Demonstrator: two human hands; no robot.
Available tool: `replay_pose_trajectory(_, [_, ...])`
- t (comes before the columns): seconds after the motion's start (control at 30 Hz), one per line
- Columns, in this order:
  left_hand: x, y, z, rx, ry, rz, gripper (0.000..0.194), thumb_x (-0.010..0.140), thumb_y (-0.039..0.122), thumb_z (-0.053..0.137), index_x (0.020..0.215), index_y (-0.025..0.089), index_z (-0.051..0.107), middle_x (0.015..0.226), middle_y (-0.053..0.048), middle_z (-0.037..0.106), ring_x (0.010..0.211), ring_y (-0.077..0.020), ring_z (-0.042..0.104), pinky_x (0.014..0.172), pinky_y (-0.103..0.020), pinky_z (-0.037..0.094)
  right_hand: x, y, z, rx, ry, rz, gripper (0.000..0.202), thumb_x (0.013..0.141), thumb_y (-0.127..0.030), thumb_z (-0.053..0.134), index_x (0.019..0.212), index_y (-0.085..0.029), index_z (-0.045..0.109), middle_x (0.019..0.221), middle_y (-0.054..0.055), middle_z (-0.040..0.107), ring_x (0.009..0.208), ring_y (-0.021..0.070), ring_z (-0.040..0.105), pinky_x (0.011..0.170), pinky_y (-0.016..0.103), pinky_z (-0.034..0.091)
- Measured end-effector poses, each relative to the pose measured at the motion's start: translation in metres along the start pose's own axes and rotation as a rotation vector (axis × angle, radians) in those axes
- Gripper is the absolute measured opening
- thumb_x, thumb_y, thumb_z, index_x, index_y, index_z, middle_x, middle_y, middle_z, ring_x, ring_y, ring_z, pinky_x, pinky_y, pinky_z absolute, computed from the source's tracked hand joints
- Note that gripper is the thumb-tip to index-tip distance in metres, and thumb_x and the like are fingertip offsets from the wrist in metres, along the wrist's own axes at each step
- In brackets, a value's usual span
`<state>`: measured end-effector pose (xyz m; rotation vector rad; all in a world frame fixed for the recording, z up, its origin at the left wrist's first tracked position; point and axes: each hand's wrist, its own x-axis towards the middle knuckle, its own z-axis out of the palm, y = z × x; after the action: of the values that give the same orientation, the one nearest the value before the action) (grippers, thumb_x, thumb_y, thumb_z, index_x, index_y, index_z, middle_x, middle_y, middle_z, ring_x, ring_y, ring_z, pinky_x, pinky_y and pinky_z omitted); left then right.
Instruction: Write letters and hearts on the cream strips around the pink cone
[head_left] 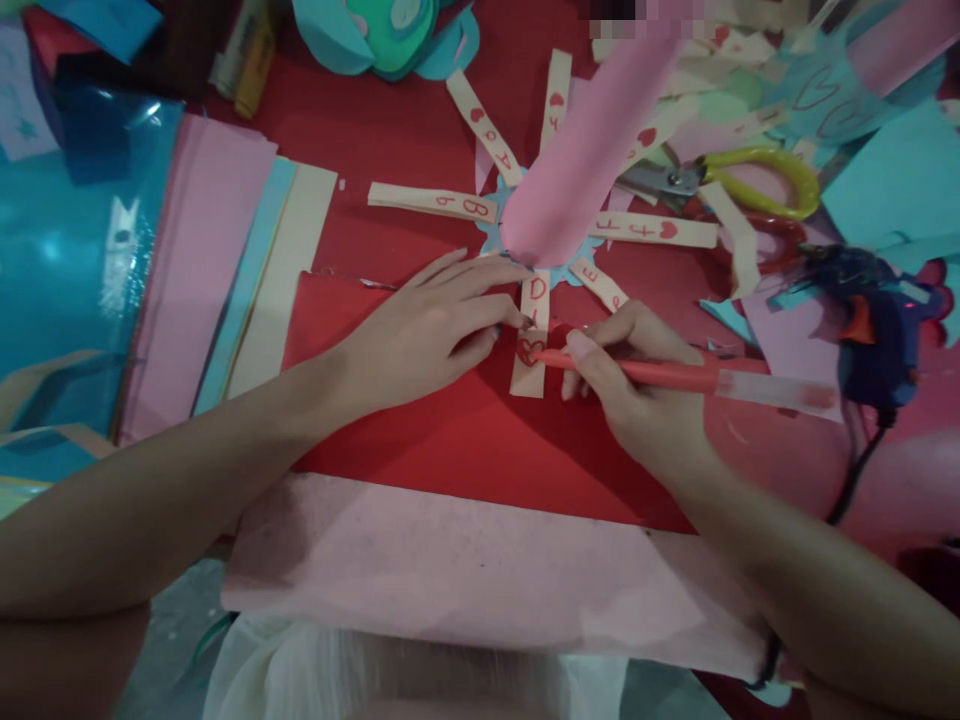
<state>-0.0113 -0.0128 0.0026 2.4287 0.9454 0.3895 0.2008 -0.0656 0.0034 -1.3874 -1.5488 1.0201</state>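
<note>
My right hand (637, 385) grips a red pen (667, 374) with a clear rear end. Its tip meets a red heart on a cream paper strip (529, 382), marked with letters above. My left hand (427, 315) lies with fingers stretched out, their tips touching that strip's left side. The strip joins a blue scalloped paper piece (491, 240), from which several lettered strips fan out. A pink paper tube (577, 160) rises from the middle and hides part of it. Under the hands is a sheet of red paper (450, 450).
Yellow-handled scissors (799, 185) and a blue glue gun (881, 340) with a black cord lie at the right. Coloured paper sheets (202, 280) are stacked at the left. A teal paper shape (337, 30) sits at the back, with paper scraps at the back right.
</note>
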Motion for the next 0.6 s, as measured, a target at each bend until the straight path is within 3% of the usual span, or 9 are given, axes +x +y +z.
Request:
replay_pose_trajectory(0.33, [0.0, 0.0, 0.001, 0.005, 0.01, 0.015, 0.029, 0.09, 0.011, 0.038, 0.101, 0.022, 0.062, 0.139, -0.005, 0.054, 0.132, -0.0217, 0.048, 0.118, -0.048, 0.028, 0.004, -0.01, 0.001, -0.138, -0.007, -0.074, 0.032, 0.088, -0.034, 0.06, 0.059, -0.023, 0.049, 0.053, -0.005, 0.054, 0.047, 0.0082, 0.048, 0.049, 0.025, 0.041])
replay_pose_trajectory(0.6, [0.0, -0.001, 0.001, -0.019, 0.011, 0.011, 0.028, 0.089, 0.011, 0.04, 0.101, 0.023, 0.063, 0.139, -0.003, 0.054, 0.132, -0.023, 0.048, 0.118, -0.05, 0.028, 0.002, -0.008, 0.001, -0.113, -0.02, -0.036, 0.031, 0.086, -0.027, 0.059, 0.06, -0.022, 0.044, 0.051, -0.006, 0.049, 0.046, 0.008, 0.047, 0.048, 0.026, 0.038])
